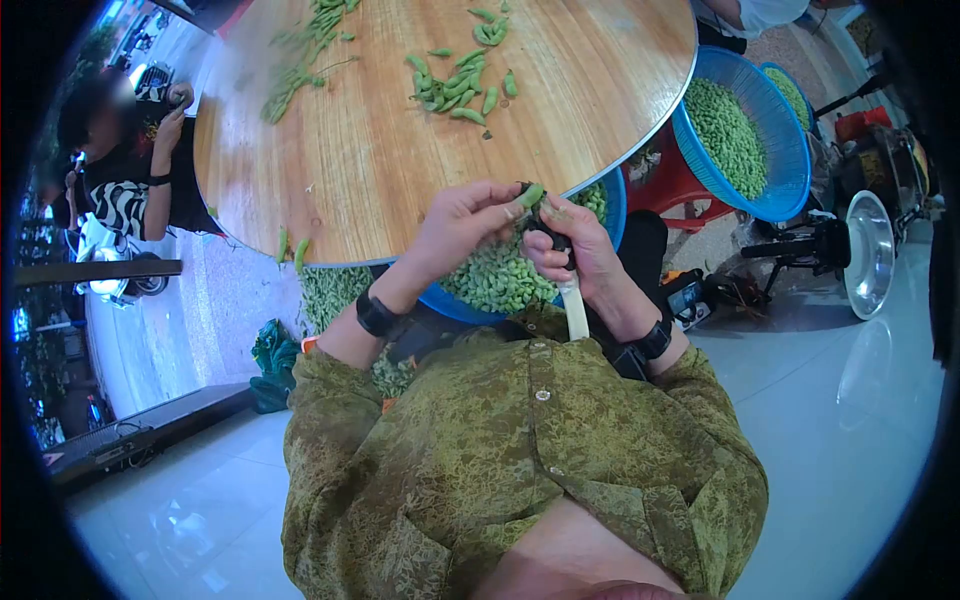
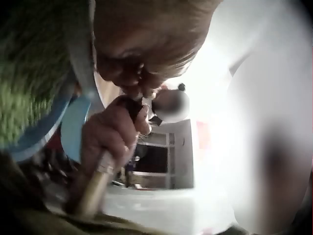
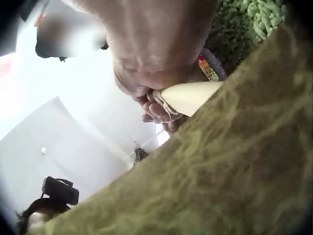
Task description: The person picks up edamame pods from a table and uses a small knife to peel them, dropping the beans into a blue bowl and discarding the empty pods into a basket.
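Observation:
My left hand (image 1: 455, 225) pinches a green soybean pod (image 1: 533, 195) between thumb and fingers, just off the table's near edge. My right hand (image 1: 580, 250) grips a tool with a long cream handle (image 1: 575, 312) and a dark upper part; its exact kind I cannot tell. Both hands meet at the pod, right hand close beside the left. Below them stands a blue basket (image 1: 447, 303) of short green pods (image 1: 500, 275). In the right wrist view the cream handle (image 3: 193, 98) sticks out from the curled fingers, with a wrapping round it.
On the round wooden table (image 1: 350, 180) lie a pile of pods (image 1: 455, 88) and pods on stems (image 1: 295, 85). A larger blue basket (image 1: 790, 195) full of pods stands on a red stool (image 1: 690, 215) to the right. Another person (image 1: 125, 165) sits at the left.

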### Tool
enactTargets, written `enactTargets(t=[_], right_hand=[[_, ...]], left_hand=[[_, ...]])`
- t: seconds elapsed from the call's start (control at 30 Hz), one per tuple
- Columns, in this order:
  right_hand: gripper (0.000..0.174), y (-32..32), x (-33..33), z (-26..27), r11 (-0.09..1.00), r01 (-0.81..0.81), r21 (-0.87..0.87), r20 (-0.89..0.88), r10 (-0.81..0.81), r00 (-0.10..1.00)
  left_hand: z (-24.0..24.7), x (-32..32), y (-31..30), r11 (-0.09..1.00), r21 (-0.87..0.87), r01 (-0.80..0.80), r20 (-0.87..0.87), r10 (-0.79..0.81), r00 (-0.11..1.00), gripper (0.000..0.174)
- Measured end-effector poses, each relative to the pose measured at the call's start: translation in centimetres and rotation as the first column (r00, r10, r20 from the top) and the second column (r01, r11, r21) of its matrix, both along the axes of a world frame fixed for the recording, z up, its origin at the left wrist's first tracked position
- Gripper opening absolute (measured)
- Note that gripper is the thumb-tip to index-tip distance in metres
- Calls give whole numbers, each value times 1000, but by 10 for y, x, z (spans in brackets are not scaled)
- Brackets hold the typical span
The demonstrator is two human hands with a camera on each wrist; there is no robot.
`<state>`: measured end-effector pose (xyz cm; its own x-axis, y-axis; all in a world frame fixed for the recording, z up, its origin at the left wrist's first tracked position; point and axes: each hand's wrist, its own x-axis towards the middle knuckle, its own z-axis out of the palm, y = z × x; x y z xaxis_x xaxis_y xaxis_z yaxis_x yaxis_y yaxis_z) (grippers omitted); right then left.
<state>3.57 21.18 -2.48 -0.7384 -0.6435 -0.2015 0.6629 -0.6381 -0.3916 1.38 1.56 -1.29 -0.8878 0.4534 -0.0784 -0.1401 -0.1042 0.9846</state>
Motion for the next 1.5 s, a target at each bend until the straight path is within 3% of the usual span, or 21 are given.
enactTargets(t=[0.03,0.07,0.13,0.27,0.33,0.37,0.4,0.43,0.47,0.53,0.57,0.63,0.7,0.73,0.83,1.03,1.13,1.27,1.3,1.4,1.5], right_hand=[[30,-1,1,1,1000,1,-1,-2,-1,1000],[30,-2,4,4,1000,18,22,16,-18,1000],[29,-5,5,4,999,31,44,38,-32,999],[28,-7,4,-1,999,28,31,33,-29,999],[27,-7,4,-1,999,33,38,33,-34,999],[26,-6,4,-2,997,36,65,18,-37,999],[25,-5,5,-3,995,38,94,7,-39,999],[25,-5,7,-3,995,36,95,12,-37,999],[23,-5,8,-3,977,78,197,-95,-60,994],[22,-4,7,-7,948,130,290,-206,-71,976],[22,-3,6,-14,919,173,354,-292,-67,954],[23,-2,10,-18,884,218,415,-371,-55,927],[23,-6,12,-15,563,511,650,-649,61,758],[24,-11,12,-17,434,729,528,-814,14,581],[26,-11,10,-10,334,800,499,-860,79,504],[25,0,7,-12,294,849,440,-888,282,362],[20,-7,7,-27,265,897,353,-923,258,286],[17,-3,10,-36,262,870,418,-879,358,314],[17,-4,12,-35,264,873,411,-882,357,307],[20,-8,15,-33,327,878,349,-878,442,184],[19,-9,17,-32,321,866,382,-829,533,169]], left_hand=[[4,1,3,880,-409,-243,-545,-21,838,16],[8,2,5,879,-409,-244,-548,-22,836,16],[12,6,7,753,-482,-448,-803,-176,569,18],[12,11,8,708,-484,-513,-837,-204,508,18],[9,9,9,815,-419,-401,-738,-48,673,16],[11,9,7,814,-419,-402,-737,-46,674,16],[18,9,5,863,-451,-229,-426,17,904,17],[22,9,3,911,-409,-58,-46,42,998,19],[20,9,0,911,-408,-59,-46,44,998,19],[16,7,-3,997,-64,39,412,-10,911,21],[17,8,-2,997,-64,38,414,-8,910,21],[18,12,4,936,-348,43,92,-12,996,18],[17,18,9,895,-446,2,-59,-32,998,17],[16,23,11,844,-535,-51,-203,-69,977,16],[13,33,17,811,-565,-151,-346,-67,936,14],[12,44,17,816,-558,-152,-429,-128,894,10],[14,46,17,826,-562,-39,-240,-117,964,11],[-11,53,14,893,-450,-4,-64,-28,998,15],[-16,53,14,892,-452,-9,-72,-27,997,15],[-30,52,13,946,-325,-9,258,98,961,17],[-51,47,14,957,-289,-22,338,124,933,18]])
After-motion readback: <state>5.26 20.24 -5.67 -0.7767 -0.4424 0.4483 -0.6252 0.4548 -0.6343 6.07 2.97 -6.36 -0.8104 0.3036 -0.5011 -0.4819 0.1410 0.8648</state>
